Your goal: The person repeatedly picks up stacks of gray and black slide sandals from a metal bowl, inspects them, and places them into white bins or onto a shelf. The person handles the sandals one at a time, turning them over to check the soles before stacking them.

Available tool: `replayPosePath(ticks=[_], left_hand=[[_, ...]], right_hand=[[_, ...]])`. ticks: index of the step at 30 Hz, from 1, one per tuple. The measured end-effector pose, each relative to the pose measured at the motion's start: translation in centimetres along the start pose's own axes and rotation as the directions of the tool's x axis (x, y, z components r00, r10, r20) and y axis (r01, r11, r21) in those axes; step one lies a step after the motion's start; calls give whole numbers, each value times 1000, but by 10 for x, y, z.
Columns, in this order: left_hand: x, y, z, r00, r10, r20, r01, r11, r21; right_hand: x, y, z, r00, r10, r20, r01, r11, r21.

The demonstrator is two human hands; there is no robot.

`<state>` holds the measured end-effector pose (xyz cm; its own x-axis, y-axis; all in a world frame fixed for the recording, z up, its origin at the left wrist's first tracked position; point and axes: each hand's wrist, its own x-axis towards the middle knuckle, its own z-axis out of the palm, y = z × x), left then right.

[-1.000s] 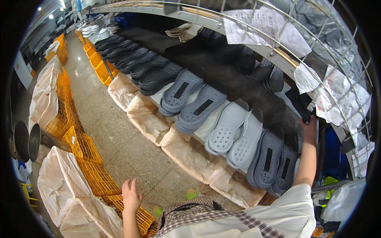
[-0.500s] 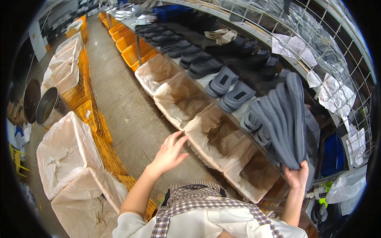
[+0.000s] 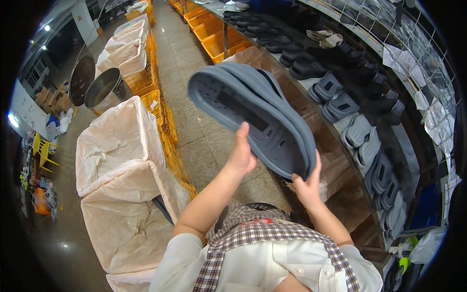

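The gray shoe soles (image 3: 279,114) have swung from the shelf (image 3: 406,151) to above the floor (image 3: 197,143). Our right hand (image 3: 310,187) grips one end; our left hand (image 3: 241,155) touches them, but we can't tell if it grips.

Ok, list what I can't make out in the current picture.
All in the head view:
Left hand: fingers hidden behind the grey soles.
Exact number of those soles: their layers overlap.
Lowest lined bin: cut off by the lower edge.
Hanging papers: print too small to read.
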<state>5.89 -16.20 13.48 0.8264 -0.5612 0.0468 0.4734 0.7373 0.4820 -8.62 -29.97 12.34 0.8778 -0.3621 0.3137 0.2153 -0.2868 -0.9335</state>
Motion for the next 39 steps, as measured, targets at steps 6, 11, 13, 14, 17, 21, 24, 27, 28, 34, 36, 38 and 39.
replayPosePath(ticks=[6, 11, 13, 14, 17, 21, 24, 27, 28, 34, 36, 38, 39], left_hand=[[-7, 28, -41, 998, 66, 9, -65, 997, -36], [-12, 43, -46, 985, 68, -158, -72, 997, -19], [-23, 41, -33, 950, 65, -305, 19, 965, 263], [-31, 41, -26, 928, 39, -370, 89, 943, 321], [-38, 37, -15, 891, -11, -454, 179, 928, 327], [-23, 26, -41, 961, -30, -273, 76, 984, 159], [-19, 20, -72, 994, -26, -104, 33, 997, 67], [-19, 15, -87, 998, -24, -59, 31, 993, 115], [-19, 15, -88, 999, -12, -40, 17, 990, 140], [-21, 20, -80, 986, -79, 146, 70, 995, 69], [-22, 21, -82, 990, -85, 114, 75, 993, 90], [-23, 21, -86, 982, -94, 166, 73, 989, 128], [-23, 21, -88, 982, -91, 168, 70, 990, 123]], right_hand=[[3, 18, 27, 865, -422, 272, 501, 761, -412], [19, 10, 39, 817, -514, 259, 508, 856, 97], [20, 0, 41, 928, -319, 194, 231, 898, 374], [22, -5, 38, 954, -196, 225, 108, 929, 353], [35, -16, 35, 966, -76, 248, 6, 963, 271], [41, -22, 35, 961, 65, 268, -169, 907, 387], [41, -22, 33, 954, 150, 260, -248, 882, 402], [41, -21, 32, 956, 129, 263, -225, 898, 377], [42, -20, 31, 951, 156, 267, -247, 902, 355], [47, -11, 23, 905, 231, 358, -372, 839, 397], [47, -9, 21, 897, 242, 370, -392, 822, 414], [46, -8, 19, 900, 224, 374, -376, 832, 408], [45, -8, 19, 901, 213, 377, -368, 836, 407]])
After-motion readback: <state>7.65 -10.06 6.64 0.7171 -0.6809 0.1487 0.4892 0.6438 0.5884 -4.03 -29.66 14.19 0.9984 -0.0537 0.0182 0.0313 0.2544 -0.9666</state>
